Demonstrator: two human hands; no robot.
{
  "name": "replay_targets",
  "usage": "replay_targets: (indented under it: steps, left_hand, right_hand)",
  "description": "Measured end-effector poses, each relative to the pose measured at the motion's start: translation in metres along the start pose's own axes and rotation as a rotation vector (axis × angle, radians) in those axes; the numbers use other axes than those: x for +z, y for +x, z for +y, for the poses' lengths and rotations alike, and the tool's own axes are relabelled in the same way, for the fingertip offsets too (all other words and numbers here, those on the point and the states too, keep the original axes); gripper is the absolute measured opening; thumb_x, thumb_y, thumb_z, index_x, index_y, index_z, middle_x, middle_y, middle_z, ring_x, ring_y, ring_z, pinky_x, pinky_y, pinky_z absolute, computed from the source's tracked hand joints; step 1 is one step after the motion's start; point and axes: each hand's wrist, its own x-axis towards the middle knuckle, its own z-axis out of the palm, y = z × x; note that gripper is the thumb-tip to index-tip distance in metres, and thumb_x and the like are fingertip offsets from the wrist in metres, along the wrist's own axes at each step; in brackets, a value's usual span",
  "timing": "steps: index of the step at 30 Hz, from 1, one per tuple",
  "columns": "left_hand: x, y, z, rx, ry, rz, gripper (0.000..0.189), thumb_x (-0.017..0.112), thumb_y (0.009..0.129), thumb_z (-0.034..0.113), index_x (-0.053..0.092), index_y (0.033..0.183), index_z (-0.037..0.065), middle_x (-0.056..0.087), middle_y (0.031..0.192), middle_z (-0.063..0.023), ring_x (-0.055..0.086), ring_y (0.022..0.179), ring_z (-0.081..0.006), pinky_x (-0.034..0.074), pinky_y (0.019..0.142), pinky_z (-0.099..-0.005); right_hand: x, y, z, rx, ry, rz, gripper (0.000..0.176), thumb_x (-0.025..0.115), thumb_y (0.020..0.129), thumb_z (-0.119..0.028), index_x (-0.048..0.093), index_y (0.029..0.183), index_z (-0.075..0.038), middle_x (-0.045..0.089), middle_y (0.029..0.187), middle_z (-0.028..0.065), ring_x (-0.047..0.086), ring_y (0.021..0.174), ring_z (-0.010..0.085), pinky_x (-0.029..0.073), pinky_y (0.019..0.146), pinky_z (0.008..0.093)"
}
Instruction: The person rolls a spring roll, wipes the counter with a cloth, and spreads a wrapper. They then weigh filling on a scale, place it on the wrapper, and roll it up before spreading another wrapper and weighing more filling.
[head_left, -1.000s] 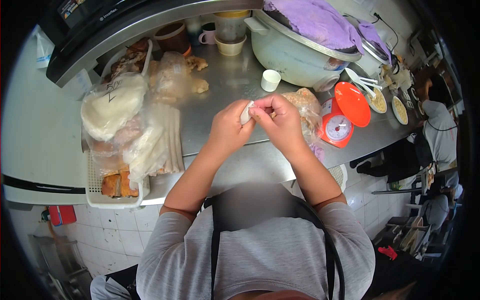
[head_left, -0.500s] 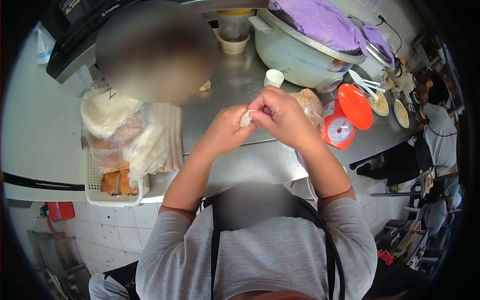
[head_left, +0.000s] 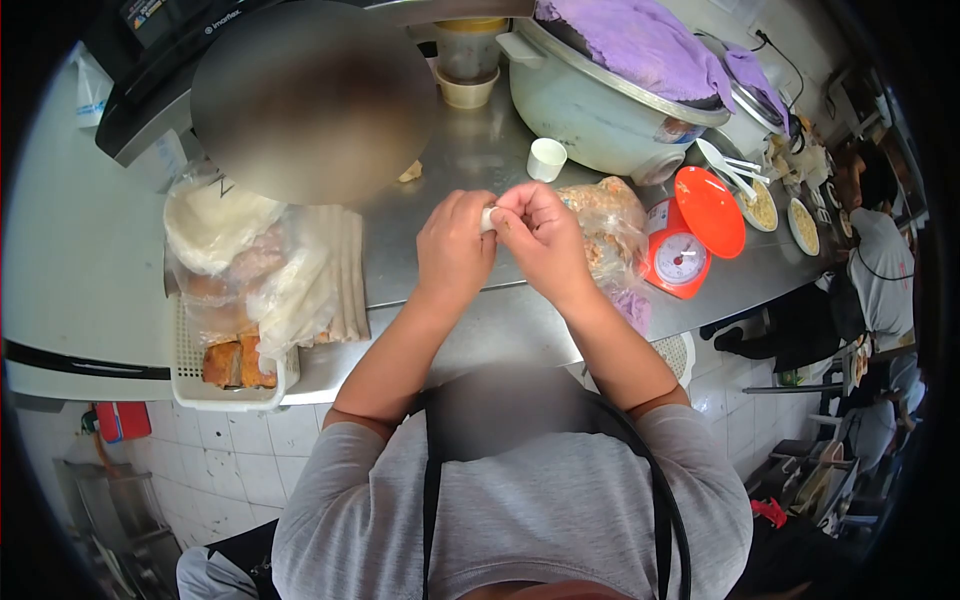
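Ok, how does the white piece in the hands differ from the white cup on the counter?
The white piece is held up between the left hand and right hand; the white cup stands on the counter, untouched.

The piece is partly hidden by fingers, while the cup shows an open, round mouth.

The piece's visible part looks smaller than the cup.

Both are white.
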Motion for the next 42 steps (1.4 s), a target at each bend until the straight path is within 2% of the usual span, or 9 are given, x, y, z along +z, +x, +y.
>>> replay_targets:
  steps: [1,4,7,10,19,25,34,40,42]
  left_hand:
    - [-0.001,-0.001,0.0,-0.004,-0.003,-0.007,0.022,0.064,0.065,0.004,0.056,0.085,0.007,0.057,0.078,-0.0086,0.057,0.073,-0.0297,0.046,0.061,-0.0382]
    - [0.0,-0.003,-0.003,-0.013,-0.073,-0.023,0.021,0.063,0.066,0.004,0.055,0.085,0.006,0.058,0.081,-0.01,0.057,0.075,-0.0308,0.046,0.062,-0.0382]
    - [-0.005,-0.003,0.001,-0.129,-0.168,-0.105,0.019,0.061,0.068,0.003,0.055,0.086,0.004,0.059,0.083,-0.0126,0.057,0.077,-0.0326,0.046,0.063,-0.0388]
    - [-0.008,-0.001,0.001,-0.134,-0.193,-0.152,0.017,0.06,0.07,0.005,0.055,0.086,0.003,0.059,0.083,-0.0145,0.057,0.076,-0.0343,0.046,0.064,-0.0399]
    - [-0.019,0.01,0.004,-0.191,-0.335,-0.451,0.016,0.058,0.074,0.011,0.054,0.085,0.0,0.057,0.081,-0.0177,0.055,0.076,-0.0364,0.044,0.064,-0.0405]
    - [-0.013,0.006,0.012,-0.182,-0.203,-0.204,0.017,0.061,0.07,0.006,0.053,0.085,0.001,0.057,0.08,-0.0148,0.055,0.074,-0.034,0.044,0.062,-0.0411]
    - [0.0,0.005,-0.003,0.022,0.056,-0.018,0.023,0.063,0.066,0.004,0.053,0.086,0.005,0.056,0.079,-0.0103,0.056,0.073,-0.0305,0.046,0.062,-0.0386]
    - [0.001,0.001,-0.007,-0.042,0.016,-0.062,0.019,0.061,0.069,0.005,0.054,0.086,0.004,0.057,0.078,-0.0121,0.056,0.073,-0.0318,0.046,0.062,-0.0394]
    - [-0.001,0.002,-0.006,-0.123,-0.07,-0.113,0.017,0.061,0.071,0.005,0.054,0.086,0.004,0.057,0.079,-0.0134,0.056,0.074,-0.0329,0.045,0.063,-0.0397]
  right_hand:
    - [0.002,0.0,0.0,0.009,0.076,0.033,0.009,0.06,0.073,-0.003,0.059,0.082,-0.004,0.057,0.074,0.0084,0.056,0.064,0.0211,0.045,0.058,0.0264]
    - [-0.006,0.001,-0.001,-0.396,-0.445,-0.01,0.01,0.061,0.073,-0.003,0.059,0.082,-0.004,0.056,0.074,0.0084,0.057,0.065,0.022,0.046,0.058,0.0282]
    - [-0.018,0.005,-0.007,-0.685,-0.655,-0.129,0.014,0.062,0.071,-0.003,0.059,0.084,-0.005,0.056,0.076,0.0094,0.057,0.067,0.0246,0.047,0.059,0.0314]
    - [-0.022,0.007,-0.015,-0.74,-0.676,-0.223,0.017,0.063,0.07,-0.004,0.059,0.087,-0.006,0.056,0.077,0.0089,0.056,0.069,0.0267,0.046,0.059,0.0334]
    - [-0.037,0.02,-0.034,-0.608,-0.74,-0.441,0.016,0.064,0.07,-0.006,0.06,0.085,-0.008,0.055,0.077,0.0067,0.056,0.07,0.0264,0.046,0.059,0.0346]
    - [-0.027,0.014,-0.021,-0.635,-0.571,-0.261,0.009,0.064,0.07,-0.004,0.059,0.078,-0.004,0.056,0.077,0.0088,0.057,0.069,0.0251,0.046,0.059,0.0316]
    - [-0.006,0.011,0.0,-0.074,-0.175,-0.029,0.008,0.06,0.078,-0.007,0.056,0.079,0.0,0.059,0.075,0.0096,0.057,0.062,0.0153,0.047,0.058,0.0251]
    - [-0.003,0.011,-0.003,-0.027,-0.359,-0.04,0.007,0.06,0.077,-0.006,0.057,0.08,-0.002,0.059,0.076,0.0098,0.058,0.064,0.0181,0.047,0.058,0.0275]
    - [-0.004,0.01,0.002,-0.325,-0.461,-0.047,0.008,0.061,0.074,-0.004,0.058,0.081,-0.004,0.058,0.083,0.0102,0.057,0.068,0.021,0.046,0.061,0.0309]
